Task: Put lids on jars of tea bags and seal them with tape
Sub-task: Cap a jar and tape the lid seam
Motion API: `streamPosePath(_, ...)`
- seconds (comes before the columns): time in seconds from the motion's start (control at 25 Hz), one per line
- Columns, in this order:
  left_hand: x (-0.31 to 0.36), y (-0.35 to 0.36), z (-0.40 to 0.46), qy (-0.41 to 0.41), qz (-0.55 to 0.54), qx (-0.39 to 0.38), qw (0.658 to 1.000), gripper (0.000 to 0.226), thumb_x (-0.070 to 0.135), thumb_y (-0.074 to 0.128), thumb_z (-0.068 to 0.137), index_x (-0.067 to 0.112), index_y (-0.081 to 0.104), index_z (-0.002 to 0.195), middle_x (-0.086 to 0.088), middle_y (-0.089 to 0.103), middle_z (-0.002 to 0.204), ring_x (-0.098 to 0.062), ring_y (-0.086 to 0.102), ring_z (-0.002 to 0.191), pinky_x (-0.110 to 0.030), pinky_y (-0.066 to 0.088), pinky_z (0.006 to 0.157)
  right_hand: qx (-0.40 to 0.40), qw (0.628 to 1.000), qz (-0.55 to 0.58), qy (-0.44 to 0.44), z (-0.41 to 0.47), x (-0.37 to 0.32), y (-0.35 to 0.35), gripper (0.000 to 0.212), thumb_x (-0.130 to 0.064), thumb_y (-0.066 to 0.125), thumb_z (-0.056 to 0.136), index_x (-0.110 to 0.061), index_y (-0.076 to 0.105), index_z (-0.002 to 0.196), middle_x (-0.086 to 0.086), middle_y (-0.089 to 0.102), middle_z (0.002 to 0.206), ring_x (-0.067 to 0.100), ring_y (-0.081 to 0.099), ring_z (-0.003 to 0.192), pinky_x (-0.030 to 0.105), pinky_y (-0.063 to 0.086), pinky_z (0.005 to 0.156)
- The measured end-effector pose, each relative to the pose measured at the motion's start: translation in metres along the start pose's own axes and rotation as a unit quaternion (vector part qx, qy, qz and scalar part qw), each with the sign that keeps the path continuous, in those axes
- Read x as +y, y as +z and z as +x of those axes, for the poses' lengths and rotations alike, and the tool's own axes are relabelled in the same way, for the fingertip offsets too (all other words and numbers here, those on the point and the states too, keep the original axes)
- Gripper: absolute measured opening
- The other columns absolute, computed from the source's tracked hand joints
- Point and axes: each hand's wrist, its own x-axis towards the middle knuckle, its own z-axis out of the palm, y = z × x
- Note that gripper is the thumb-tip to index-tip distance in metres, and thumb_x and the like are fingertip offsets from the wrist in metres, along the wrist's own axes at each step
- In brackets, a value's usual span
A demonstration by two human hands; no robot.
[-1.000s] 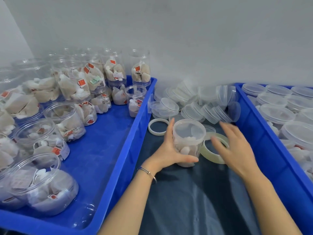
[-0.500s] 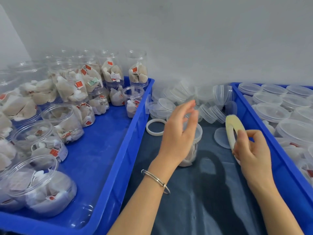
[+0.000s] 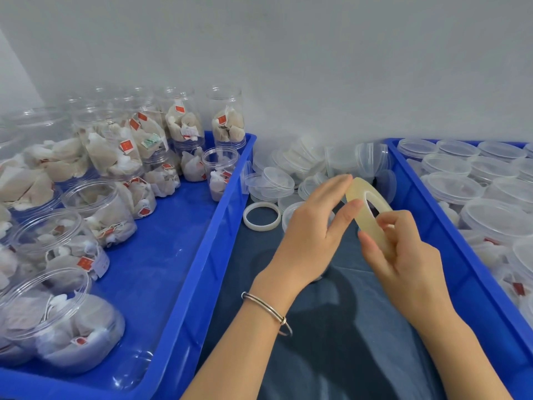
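At frame centre, the right hand [image 3: 403, 255] grips a clear tape roll [image 3: 370, 209] while the left hand's [image 3: 311, 235] straight fingers touch its edge, above a lidded jar [image 3: 291, 215].

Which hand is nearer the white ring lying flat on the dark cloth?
Left. The left hand hovers just right of the white ring; the right hand holds the tape roll farther right.

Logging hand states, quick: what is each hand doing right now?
Left hand: open, thumb tip touching the yellowish clear tape roll.
Right hand: grips that roll.
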Motion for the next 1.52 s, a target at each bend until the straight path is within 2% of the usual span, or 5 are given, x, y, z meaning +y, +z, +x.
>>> streamPosePath(0.32,0.000,-0.019,0.009,-0.078,-0.164,0.131,0.975,0.007,0.012,0.071,0.084,0.018,0.072,0.081,0.009,0.071,0.071,0.000,0.065,0.070,-0.012,0.049,0.069,-0.010,0.988,-0.079,-0.130,0.000,-0.005,-0.004,0.032,-0.051,0.050,0.080,-0.025,0.038,0.095,-0.031,0.038,0.073,0.003,0.039,0.052,0.033,0.042,0.047)
streamPosePath(0.8,0.009,-0.037,0.007,-0.107,-0.179,0.044,0.977,0.036,0.035,0.064,0.085,0.020,0.056,0.117,0.008,0.066,0.104,-0.007,0.066,0.095,-0.028,0.055,0.085,-0.007,0.998,-0.035,-0.053,0.000,0.004,-0.008,0.032,-0.058,0.043,0.079,-0.032,0.038,0.096,-0.009,0.054,0.077,-0.004,0.049,0.063,0.018,0.035,0.053)
streamPosePath(1.12,0.009,-0.034,0.003,-0.086,-0.129,0.084,0.984,0.004,0.014,0.072,0.084,0.010,0.072,0.082,-0.004,0.073,0.074,-0.010,0.068,0.071,-0.023,0.056,0.076,-0.035,0.991,-0.078,-0.100,0.001,-0.006,-0.009,0.033,-0.056,0.040,0.081,-0.028,0.036,0.097,-0.026,0.042,0.068,-0.001,0.042,0.053,0.026,0.036,0.048)
streamPosePath(1.4,0.022,-0.038,-0.011,0.019,-0.026,0.088,0.996,0.013,0.021,0.067,0.085,0.027,0.063,0.075,0.011,0.066,0.073,-0.002,0.064,0.074,-0.013,0.049,0.069,0.021,0.982,-0.184,-0.040,0.014,0.001,-0.021,0.057,-0.058,0.033,0.092,-0.037,0.020,0.143,0.009,0.068,0.105,0.035,0.063,0.075,0.034,0.039,0.054)
streamPosePath(1.52,-0.006,-0.029,-0.032,-0.039,-0.071,0.162,0.983,0.011,0.013,0.067,0.087,0.019,0.064,0.078,0.007,0.067,0.078,0.001,0.062,0.076,-0.009,0.046,0.069,-0.029,0.961,-0.261,-0.089,0.015,0.006,-0.027,0.053,-0.058,0.032,0.096,-0.048,0.021,0.147,0.000,0.061,0.079,0.026,0.057,0.067,0.028,0.035,0.050)
